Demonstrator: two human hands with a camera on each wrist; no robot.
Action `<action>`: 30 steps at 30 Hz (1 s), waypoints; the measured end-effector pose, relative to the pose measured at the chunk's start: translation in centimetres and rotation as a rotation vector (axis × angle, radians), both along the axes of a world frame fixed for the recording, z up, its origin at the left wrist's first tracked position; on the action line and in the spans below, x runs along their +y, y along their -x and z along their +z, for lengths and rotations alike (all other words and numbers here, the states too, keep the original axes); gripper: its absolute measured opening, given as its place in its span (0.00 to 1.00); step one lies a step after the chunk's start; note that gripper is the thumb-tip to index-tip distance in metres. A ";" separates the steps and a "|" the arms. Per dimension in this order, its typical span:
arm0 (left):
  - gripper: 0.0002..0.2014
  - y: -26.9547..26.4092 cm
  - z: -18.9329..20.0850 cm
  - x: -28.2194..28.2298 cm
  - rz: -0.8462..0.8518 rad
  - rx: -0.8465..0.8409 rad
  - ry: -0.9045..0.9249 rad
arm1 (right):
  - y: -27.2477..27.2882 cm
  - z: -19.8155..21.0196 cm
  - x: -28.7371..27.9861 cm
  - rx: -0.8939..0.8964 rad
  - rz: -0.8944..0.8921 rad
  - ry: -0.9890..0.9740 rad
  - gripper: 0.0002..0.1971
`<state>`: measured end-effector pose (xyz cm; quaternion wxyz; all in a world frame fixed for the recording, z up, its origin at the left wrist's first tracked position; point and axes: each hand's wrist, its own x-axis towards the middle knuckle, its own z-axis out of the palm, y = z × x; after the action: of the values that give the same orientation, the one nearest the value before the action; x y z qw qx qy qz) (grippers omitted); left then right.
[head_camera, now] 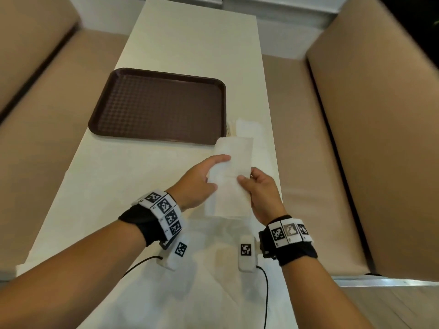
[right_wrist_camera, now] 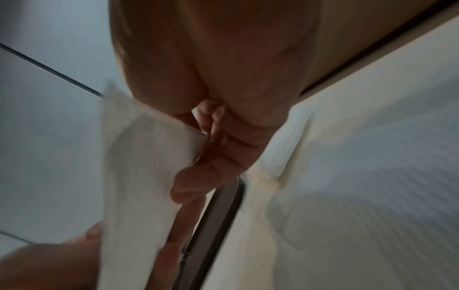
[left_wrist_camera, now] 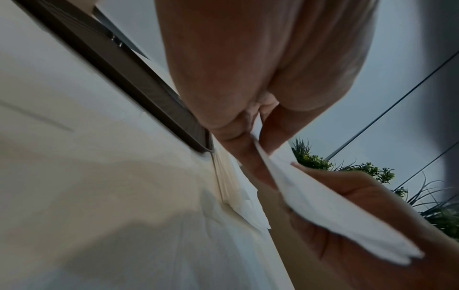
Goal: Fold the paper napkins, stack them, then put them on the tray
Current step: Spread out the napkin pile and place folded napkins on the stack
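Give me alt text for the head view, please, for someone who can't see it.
Both hands, left hand and right hand, hold a white paper napkin above a pale table. An empty brown tray lies just beyond, with more napkins beside its right edge.

Diner booth — benches (head_camera: 370,148), brown tray (head_camera: 156,105)

Counted from where I stand

One brown tray (head_camera: 156,105) on one table (head_camera: 190,43); one napkin (head_camera: 234,162) held up between my two hands, left hand (head_camera: 199,184) and right hand (head_camera: 261,193); one loose heap of napkins (head_camera: 249,127) beside the tray (too blurred to number); two benches, left bench (head_camera: 47,115) and right bench (head_camera: 356,138).
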<state>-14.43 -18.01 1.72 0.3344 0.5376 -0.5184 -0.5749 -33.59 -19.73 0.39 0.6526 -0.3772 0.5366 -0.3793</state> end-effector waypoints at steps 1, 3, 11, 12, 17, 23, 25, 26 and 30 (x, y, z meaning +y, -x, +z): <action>0.37 0.3 0.0 -0.3 0.005 0.001 0.010 | 0.3 0.1 -0.7 0.002 0.007 -0.004 0.09; 0.39 0.5 0.1 -1.0 0.010 0.005 0.016 | 0.6 0.1 -1.9 0.015 0.034 -0.012 0.09; 0.21 0.3 -0.4 -5.6 0.200 0.159 0.019 | 1.8 -0.7 -5.6 0.107 0.134 0.041 0.13; 0.19 0.3 -0.5 -6.3 0.219 0.154 0.020 | 2.0 -0.8 -5.9 0.115 0.140 0.037 0.12; 0.20 0.9 -0.4 -9.1 0.262 0.020 0.077 | 3.1 -1.3 -7.4 0.146 0.106 0.029 0.09; 0.30 0.7 -0.8 -10.0 0.125 -0.279 0.122 | 4.2 -2.6 -9.5 0.229 0.018 0.059 0.05; 0.23 -0.1 -1.5 -8.4 0.014 -0.495 0.178 | 4.5 -3.0 -10.6 0.289 -0.012 0.082 0.04; 0.19 -0.4 -2.0 -7.2 -0.056 -0.579 0.197 | 4.5 -3.1 -11.2 0.312 -0.021 0.092 0.04; 0.20 -1.2 -3.6 -2.3 -0.279 -0.750 0.140 | 4.9 -3.3 -13.1 0.307 -0.071 0.092 0.04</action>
<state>-13.19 -20.32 -1.89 0.0766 0.6104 -0.7104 -0.3418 -38.53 -32.87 -2.92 0.5310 -0.4410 0.6252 -0.3642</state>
